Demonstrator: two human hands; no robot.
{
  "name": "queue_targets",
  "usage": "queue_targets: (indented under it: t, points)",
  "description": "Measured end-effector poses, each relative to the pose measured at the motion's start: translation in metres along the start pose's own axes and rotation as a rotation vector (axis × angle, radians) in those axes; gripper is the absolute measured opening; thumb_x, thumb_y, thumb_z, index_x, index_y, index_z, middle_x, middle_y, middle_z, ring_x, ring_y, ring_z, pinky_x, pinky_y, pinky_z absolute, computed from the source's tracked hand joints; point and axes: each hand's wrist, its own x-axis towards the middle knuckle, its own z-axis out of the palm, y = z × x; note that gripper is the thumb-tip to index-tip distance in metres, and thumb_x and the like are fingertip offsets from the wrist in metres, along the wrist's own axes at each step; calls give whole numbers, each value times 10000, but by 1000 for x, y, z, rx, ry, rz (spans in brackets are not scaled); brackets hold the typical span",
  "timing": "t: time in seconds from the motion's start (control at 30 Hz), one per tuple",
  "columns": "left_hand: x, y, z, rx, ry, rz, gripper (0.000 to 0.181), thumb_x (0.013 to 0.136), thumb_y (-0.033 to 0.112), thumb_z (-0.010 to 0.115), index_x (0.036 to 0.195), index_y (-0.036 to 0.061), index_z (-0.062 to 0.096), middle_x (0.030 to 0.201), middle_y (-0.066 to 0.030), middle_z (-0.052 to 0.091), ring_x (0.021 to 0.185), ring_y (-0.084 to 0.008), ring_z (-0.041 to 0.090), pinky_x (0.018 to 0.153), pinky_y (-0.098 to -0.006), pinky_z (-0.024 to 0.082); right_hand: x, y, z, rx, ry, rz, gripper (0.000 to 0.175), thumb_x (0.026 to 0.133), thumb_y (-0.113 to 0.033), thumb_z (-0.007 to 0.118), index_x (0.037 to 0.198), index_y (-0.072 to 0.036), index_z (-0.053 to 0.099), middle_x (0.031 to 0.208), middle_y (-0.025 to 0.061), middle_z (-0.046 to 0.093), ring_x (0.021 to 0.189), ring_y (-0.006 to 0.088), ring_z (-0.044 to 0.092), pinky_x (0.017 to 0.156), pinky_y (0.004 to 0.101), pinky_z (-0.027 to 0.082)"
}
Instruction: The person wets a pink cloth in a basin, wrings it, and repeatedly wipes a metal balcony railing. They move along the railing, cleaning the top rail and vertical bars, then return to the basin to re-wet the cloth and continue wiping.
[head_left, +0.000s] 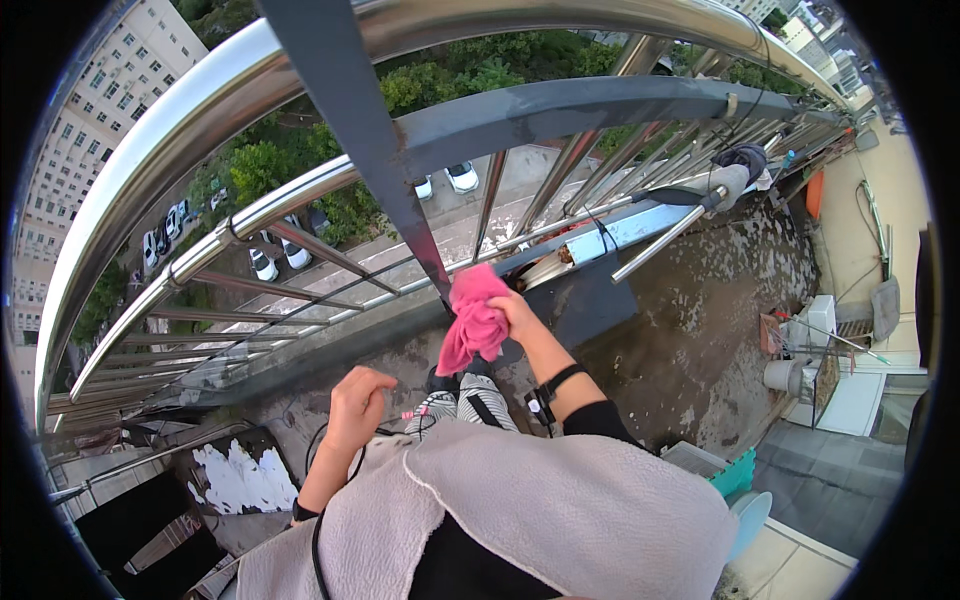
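Observation:
My right hand grips a crumpled pink cloth. In this view the cloth overlaps the lower end of a dark grey flat metal post; contact between them cannot be made out. My left hand is empty, held low on the left in front of my body, its fingers loosely bent and partly hidden. A dark grey crossbar joins the post and runs to the right along a stainless steel railing. Black straps circle both forearms, and a small device sits at the right one.
A white-and-blue metal beam lies along the railing's foot, with a loose steel tube sticking out. Wet, peeling floor stretches right towards a pale bucket. Left of me is a flaking white panel. Parked cars lie far below.

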Motion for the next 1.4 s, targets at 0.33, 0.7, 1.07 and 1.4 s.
queue_targets:
  t: [0.33,0.7,1.07,1.4]
  points:
    - [24,19,-13,-25,-41,104,223,758,-103,547,891,19,677,809,-137,639,773,-318,631,685,-375,506,-125,-162,99,-486,-87,-730,615,911,-288,635,1413,-12,412,1384,139,526,1226,276,555,1072,419,440]
    - [16,13,-34,-27,63,232,194,758,-93,564,867,28,667,778,-111,648,757,-301,638,671,-371,512,-160,-307,216,-536,29,-1133,493,796,-111,735,1245,25,583,1144,101,671,1049,176,629,942,316,482]
    - [45,21,-50,-344,56,89,180,859,-49,554,976,15,675,924,-67,692,888,-162,672,780,-296,533,-175,-258,259,-490,-393,-757,448,809,-41,639,1248,29,584,1170,88,658,1064,161,630,947,319,491]
    - [71,50,-55,-1260,-250,-172,907,853,603,671,1530,137,287,1461,-91,457,1296,-289,515,957,-520,519,-151,-170,264,-10,-603,-275,571,901,-185,581,1413,16,427,1311,131,593,1188,240,596,1044,371,468]
